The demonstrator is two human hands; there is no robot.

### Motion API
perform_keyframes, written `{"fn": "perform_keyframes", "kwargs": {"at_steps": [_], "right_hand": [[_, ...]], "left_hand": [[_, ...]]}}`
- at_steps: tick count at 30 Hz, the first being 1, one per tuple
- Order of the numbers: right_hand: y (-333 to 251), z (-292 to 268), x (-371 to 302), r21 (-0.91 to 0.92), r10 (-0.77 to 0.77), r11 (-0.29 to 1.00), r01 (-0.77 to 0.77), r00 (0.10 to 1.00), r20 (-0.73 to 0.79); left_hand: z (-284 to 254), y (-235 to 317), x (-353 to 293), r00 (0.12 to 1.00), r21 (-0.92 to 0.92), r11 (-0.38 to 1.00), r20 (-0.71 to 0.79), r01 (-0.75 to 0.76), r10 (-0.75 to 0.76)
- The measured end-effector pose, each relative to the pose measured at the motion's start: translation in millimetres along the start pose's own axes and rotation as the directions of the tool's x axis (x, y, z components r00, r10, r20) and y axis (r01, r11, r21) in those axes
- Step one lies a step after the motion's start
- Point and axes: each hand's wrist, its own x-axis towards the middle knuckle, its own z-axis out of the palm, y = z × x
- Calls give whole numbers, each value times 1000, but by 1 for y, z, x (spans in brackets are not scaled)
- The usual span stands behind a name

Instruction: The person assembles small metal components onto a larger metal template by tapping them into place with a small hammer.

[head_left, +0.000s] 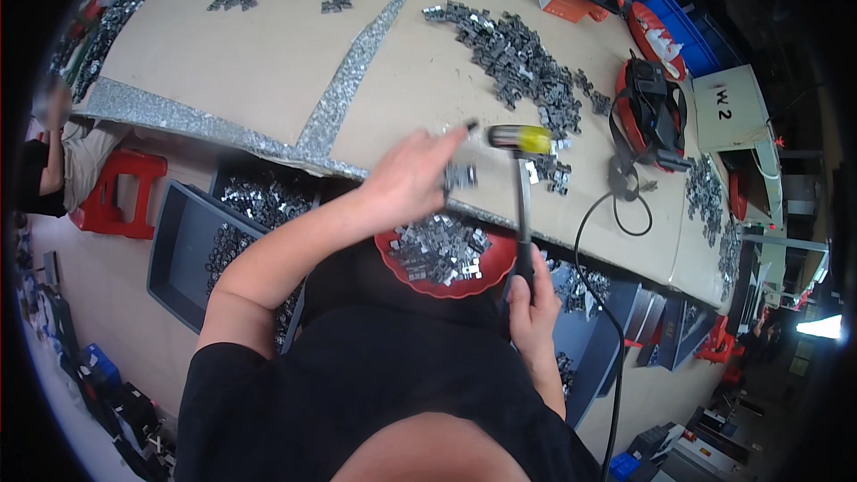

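Black shirt [393,393], 1, near side of 1 red bowl [437,293]. Right hand [533,308], right of bowl: fingers clamped on 1 hammer [523,201]. Metal parts [437,245] in bowl, too many to count. Left hand [409,174] past bowl's far rim, index extended; can't tell if gripping. 1 long parts pile [522,62] beyond bowl.

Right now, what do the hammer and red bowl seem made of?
Hammer: the grey shaft looks like smooth metal, given its sheen; the bright yellow head end may be plastic or rubber. Red bowl: probably plastic, from its even colour and thin scalloped rim.
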Motion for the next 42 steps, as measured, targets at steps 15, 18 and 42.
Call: {"fn": "perform_keyframes", "kwargs": {"at_steps": [15,18,42], "right_hand": [[70,-44,190,243,-41,959,144,922,-385],[72,-45,222,334,12,939,86,959,-282],[62,6,281,385,-101,917,101,995,-21]], "left_hand": [[-44,-68,191,980,382,912,-181,149,-84],[-44,-98,224,964,348,900,-53,261,-259],[-11,-108,218,961,164,967,228,-194,154]]}}
